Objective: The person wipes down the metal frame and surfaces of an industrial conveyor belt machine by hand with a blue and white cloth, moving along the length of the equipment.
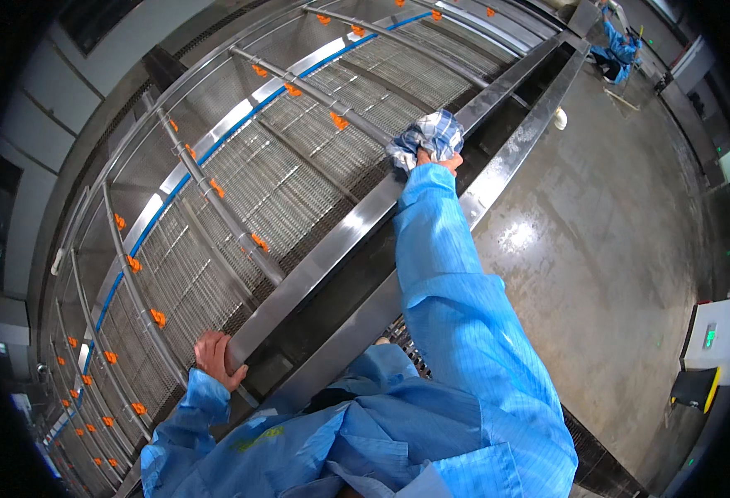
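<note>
My right hand (442, 163) grips a crumpled blue-and-white checked cloth (430, 132). The cloth is pressed against the inner stainless-steel rail (355, 224) of a long machine, beside the end of a spray pipe. Lower down the same rail, my left hand (216, 359) is clasped over the edge, fingers on the mesh side and thumb on the near side. Beyond the rail lies a metal mesh conveyor belt (265, 168). Metal spray pipes (240, 231) with orange nozzles (338, 121) cross above it.
An outer steel rail (495, 168) runs alongside, with a dark gap between the rails. A blue strip (187, 177) follows the belt's far side. Wet-looking floor (576, 218) spreads to the right. Far off, a person in blue (623, 50) crouches. A white cabinet (716, 336) stands at right.
</note>
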The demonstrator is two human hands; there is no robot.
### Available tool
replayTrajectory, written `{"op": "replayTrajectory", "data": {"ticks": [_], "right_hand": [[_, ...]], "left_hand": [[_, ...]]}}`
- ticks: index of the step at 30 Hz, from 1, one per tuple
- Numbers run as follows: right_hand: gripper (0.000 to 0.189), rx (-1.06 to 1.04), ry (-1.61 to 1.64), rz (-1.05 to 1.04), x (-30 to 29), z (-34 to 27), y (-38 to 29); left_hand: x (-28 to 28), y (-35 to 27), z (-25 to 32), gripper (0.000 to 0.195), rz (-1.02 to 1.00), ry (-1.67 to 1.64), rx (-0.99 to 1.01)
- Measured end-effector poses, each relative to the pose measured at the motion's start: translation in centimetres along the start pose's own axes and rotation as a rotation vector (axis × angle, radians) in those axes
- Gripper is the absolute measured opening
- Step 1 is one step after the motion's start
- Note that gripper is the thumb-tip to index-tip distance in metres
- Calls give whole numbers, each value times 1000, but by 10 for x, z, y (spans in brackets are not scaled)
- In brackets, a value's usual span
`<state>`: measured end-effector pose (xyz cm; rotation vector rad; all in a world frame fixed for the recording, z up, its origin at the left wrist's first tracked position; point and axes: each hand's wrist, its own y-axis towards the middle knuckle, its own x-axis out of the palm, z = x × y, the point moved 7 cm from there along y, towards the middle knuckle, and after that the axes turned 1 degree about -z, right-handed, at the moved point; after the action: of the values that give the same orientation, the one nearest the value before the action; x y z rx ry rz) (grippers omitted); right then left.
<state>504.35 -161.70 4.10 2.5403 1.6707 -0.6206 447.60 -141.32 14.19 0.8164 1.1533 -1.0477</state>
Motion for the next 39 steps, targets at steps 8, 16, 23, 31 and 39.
{"op": "replayTrajectory", "data": {"ticks": [8, 16, 23, 31, 39], "right_hand": [[92, -11, -59, -25, 8, -12, 39], [90, -58, -48, 118, 15, -2, 96], [84, -125, -102, 119, 17, -8, 93], [84, -141, -78, 146, 22, -4, 112], [81, -135, -65, 169, 24, -4, 143]], "left_hand": [[10, -4, -9, 74, -51, -4, -33], [16, 2, -16, 73, -50, 2, 1], [15, 6, -12, 73, -26, -48, -12], [16, 6, -17, 78, -98, -64, -54], [21, 10, -20, 80, -162, -60, -86]]}}
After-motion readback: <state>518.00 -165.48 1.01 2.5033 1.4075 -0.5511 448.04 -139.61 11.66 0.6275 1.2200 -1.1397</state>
